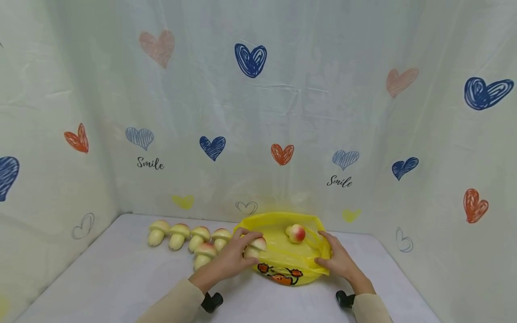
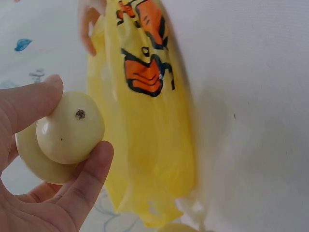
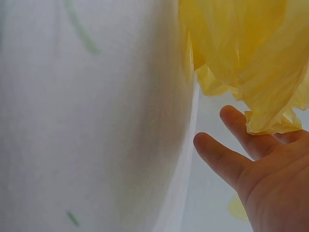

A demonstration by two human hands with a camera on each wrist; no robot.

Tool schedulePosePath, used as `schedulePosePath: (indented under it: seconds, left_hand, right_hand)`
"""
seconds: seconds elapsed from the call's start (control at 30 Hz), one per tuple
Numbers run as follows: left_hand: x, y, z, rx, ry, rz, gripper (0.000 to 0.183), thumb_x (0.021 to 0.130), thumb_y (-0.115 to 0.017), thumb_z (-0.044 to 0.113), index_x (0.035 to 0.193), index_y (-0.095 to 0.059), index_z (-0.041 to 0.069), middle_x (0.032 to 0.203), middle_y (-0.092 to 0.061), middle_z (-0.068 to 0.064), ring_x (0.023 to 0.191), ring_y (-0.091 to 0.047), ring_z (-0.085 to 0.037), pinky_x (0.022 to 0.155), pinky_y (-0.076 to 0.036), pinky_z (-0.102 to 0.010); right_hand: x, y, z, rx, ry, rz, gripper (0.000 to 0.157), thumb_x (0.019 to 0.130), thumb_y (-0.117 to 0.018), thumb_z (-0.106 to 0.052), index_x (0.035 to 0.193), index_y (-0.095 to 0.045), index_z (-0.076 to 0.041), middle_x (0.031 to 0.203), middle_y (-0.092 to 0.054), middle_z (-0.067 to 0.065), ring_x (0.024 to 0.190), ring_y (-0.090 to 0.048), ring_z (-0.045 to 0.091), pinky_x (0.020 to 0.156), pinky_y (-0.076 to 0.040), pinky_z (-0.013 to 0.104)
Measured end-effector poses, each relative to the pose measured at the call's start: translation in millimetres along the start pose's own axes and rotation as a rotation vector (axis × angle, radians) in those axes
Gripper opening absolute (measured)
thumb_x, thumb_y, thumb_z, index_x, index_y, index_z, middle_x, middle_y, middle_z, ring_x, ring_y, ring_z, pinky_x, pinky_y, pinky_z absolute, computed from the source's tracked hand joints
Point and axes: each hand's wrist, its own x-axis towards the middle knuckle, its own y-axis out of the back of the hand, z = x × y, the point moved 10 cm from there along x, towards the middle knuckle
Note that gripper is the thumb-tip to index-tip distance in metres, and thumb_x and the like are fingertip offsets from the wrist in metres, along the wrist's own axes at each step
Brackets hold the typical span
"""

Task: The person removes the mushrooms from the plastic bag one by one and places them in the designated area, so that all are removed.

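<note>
My left hand [image 1: 232, 255] grips a toy mushroom [image 1: 255, 247] at the left side of an open yellow plastic bag [image 1: 278, 251]. The left wrist view shows the pale round stem end of this mushroom [image 2: 72, 128] between thumb and fingers. At the bag's right side, my right hand [image 1: 339, 258] holds the rim, its thumb on the inner side. Two outer fingers [image 3: 224, 157] stretch out beyond the plastic in the right wrist view. Inside the bag lies another mushroom [image 1: 296, 233] with a red-tinged cap. Orange cartoon prints mark the bag's front.
Several more cream toy mushrooms [image 1: 179, 235] stand grouped on the white table [image 1: 121, 269], left of the bag. One of them [image 1: 204, 255] is close beside my left wrist. Behind the table hangs a pale curtain [image 1: 303, 112] printed with hearts.
</note>
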Motion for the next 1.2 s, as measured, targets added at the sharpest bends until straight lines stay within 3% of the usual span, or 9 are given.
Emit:
schedulePosePath:
  seconds: [0.17, 0.33, 0.6, 0.83, 0.97, 1.2]
  left_hand:
    - [-12.8, 16.9, -2.2, 0.018, -0.007, 0.028, 0.058, 0.085, -0.073, 0.020, 0.137, -0.049, 0.027, 0.123, -0.042, -0.008, 0.081, -0.051, -0.015, 0.068, -0.044, -0.027]
    - [-26.2, 31.6, -11.2, 0.040, 0.036, 0.043, 0.058, 0.085, -0.073, 0.022, 0.137, -0.049, 0.028, 0.127, -0.041, -0.009, 0.079, -0.051, -0.014, 0.066, -0.043, -0.025]
    - [-45.3, 54.2, -31.2, 0.089, 0.096, 0.107, 0.062, 0.080, -0.078, 0.022, 0.135, -0.050, 0.033, 0.125, -0.043, -0.001, 0.098, -0.049, -0.015, 0.078, -0.043, -0.030]
    - [-60.7, 70.9, -45.7, 0.109, 0.093, 0.152, 0.061, 0.079, -0.079, 0.017, 0.134, -0.053, 0.021, 0.120, -0.045, -0.004, 0.092, -0.048, -0.016, 0.072, -0.043, -0.025]
    - [-65.9, 81.0, -48.8, 0.117, 0.069, 0.185, 0.061, 0.078, -0.079, 0.018, 0.134, -0.054, 0.019, 0.119, -0.045, -0.005, 0.085, -0.049, -0.015, 0.068, -0.044, -0.022]
    - [-76.4, 94.7, -54.0, 0.101, 0.058, 0.227, 0.064, 0.078, -0.079, 0.013, 0.136, -0.052, 0.015, 0.119, -0.046, -0.005, 0.087, -0.052, -0.014, 0.068, -0.049, -0.023]
  right_hand:
    - [0, 0.5, -1, -0.001, 0.000, 0.002, 0.083, 0.075, -0.077, -0.025, 0.146, -0.033, -0.018, 0.150, -0.028, 0.017, 0.133, -0.031, 0.040, 0.105, -0.025, 0.062]
    - [0, -0.9, -1, -0.010, -0.006, -0.006, 0.083, 0.076, -0.076, -0.025, 0.146, -0.033, -0.018, 0.150, -0.028, 0.017, 0.134, -0.031, 0.039, 0.106, -0.025, 0.061]
    - [0, 1.9, -3, -0.015, -0.002, -0.007, 0.083, 0.077, -0.076, -0.025, 0.147, -0.032, -0.019, 0.150, -0.028, 0.017, 0.133, -0.032, 0.039, 0.105, -0.025, 0.061]
    - [1, 1.4, 0, -0.023, -0.010, -0.011, 0.084, 0.076, -0.076, -0.026, 0.147, -0.032, -0.019, 0.150, -0.028, 0.017, 0.133, -0.032, 0.039, 0.105, -0.025, 0.061]
    - [1, 3.5, -1, -0.023, -0.002, 0.003, 0.083, 0.076, -0.076, -0.025, 0.146, -0.032, -0.018, 0.150, -0.028, 0.017, 0.132, -0.032, 0.039, 0.105, -0.026, 0.061]
    - [-1, 3.9, -3, -0.008, -0.007, -0.001, 0.084, 0.076, -0.076, -0.025, 0.147, -0.032, -0.017, 0.150, -0.027, 0.018, 0.133, -0.031, 0.040, 0.105, -0.026, 0.061]
